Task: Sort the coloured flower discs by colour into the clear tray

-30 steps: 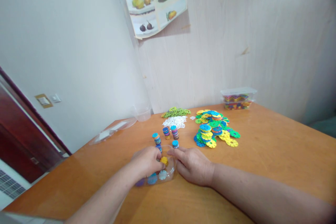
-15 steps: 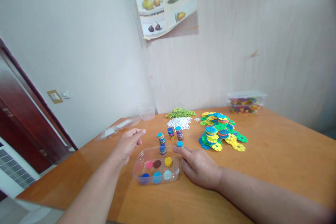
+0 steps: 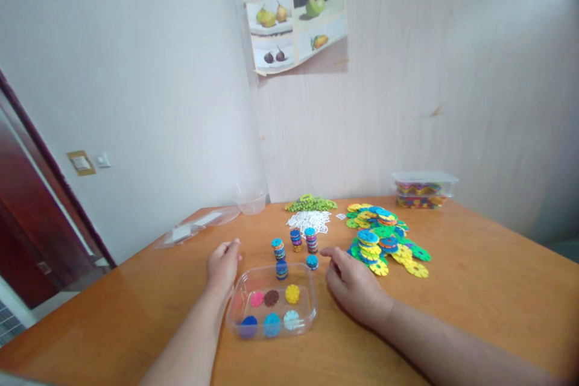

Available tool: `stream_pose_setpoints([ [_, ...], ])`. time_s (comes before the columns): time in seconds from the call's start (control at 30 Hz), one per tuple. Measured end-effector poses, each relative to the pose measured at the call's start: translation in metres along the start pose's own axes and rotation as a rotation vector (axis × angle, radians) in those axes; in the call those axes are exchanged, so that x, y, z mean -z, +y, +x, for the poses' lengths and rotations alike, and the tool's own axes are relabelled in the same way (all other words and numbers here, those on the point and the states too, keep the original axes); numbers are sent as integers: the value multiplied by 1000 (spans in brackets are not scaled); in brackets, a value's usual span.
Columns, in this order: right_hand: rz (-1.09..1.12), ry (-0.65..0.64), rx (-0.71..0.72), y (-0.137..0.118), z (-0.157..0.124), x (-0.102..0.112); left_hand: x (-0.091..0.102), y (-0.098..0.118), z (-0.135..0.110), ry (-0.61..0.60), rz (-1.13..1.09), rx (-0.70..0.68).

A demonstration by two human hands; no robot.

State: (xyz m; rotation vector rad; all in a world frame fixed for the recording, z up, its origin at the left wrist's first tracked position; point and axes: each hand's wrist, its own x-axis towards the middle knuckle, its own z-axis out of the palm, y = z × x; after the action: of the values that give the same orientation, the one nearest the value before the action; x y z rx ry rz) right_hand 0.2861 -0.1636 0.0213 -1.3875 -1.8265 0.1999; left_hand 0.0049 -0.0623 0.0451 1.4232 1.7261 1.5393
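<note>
Clear plastic tray (image 3: 312,307) on an orange wooden table (image 3: 474,289), holding six small coloured discs: pink, brown and yellow in the far row, dark blue, blue and pale blue in the near row. Left hand (image 3: 223,265) lies at the tray's 10 o'clock, just beside its corner, fingers loosely curled and holding nothing visible. Right hand (image 3: 355,285) rests at the tray's 2 o'clock, open, forefinger extended near a short blue disc stack (image 3: 312,262). Four taller disc stacks (image 3: 295,241) stand at the tray's 12 o'clock. A heap of large flower discs (image 3: 384,238) lies at 1 o'clock from the right hand; a lidded box (image 3: 424,189) stands beyond.
</note>
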Motion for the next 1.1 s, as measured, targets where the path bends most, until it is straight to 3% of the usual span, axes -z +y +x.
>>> stream_pose_setpoints([
  [0.2, 14, 7, -74, 10, 5, -7, -3, -2, 1, -152, 102, -71],
  [0.43, -96, -65, -95, 3, 19, -7, -7, -9, 5, -209, 144, -94],
  [0.77, -108, -270, -118, -3, 49, -1, -10, -18, 9, -277, 194, -134],
  [1.1, -131, -307, -97, 2, 54, -7, -13, -27, 14, -305, 265, -168],
])
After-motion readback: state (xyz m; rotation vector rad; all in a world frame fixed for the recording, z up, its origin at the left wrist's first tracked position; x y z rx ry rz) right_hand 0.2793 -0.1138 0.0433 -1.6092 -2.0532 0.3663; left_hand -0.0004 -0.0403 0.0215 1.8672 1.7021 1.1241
